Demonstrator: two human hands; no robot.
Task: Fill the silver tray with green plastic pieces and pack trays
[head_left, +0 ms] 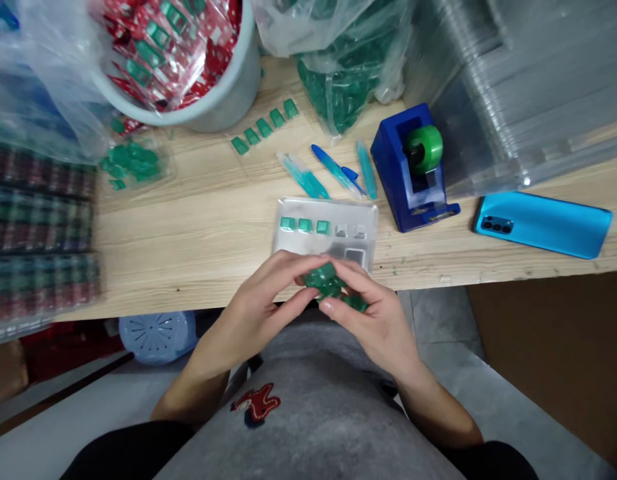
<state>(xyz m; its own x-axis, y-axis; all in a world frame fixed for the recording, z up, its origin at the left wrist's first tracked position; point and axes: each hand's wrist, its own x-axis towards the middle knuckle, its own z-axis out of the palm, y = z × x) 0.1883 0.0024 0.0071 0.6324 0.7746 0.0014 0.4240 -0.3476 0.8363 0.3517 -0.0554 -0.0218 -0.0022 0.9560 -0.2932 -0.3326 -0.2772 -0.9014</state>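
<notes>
My left hand [273,293] and my right hand [366,310] come together at the table's front edge, fingers closed round a small heap of translucent green keycap-like pieces [326,279]. Just beyond my fingertips lies a clear plastic blister tray [325,207]. Three of its top-row pockets hold green pieces [305,225]; the two pockets on the right of that row show no green. Part of the tray's lower half is hidden behind my hands. How the pieces are shared between the two hands is hard to make out.
Behind the tray lie light blue pens [333,167] and a strip of green pieces [264,127]. A blue tape dispenser [396,173] and blue phone [548,223] are rightward. A grey bucket [238,87], bag of green pieces [346,93] and stacked clear trays [528,87] stand around.
</notes>
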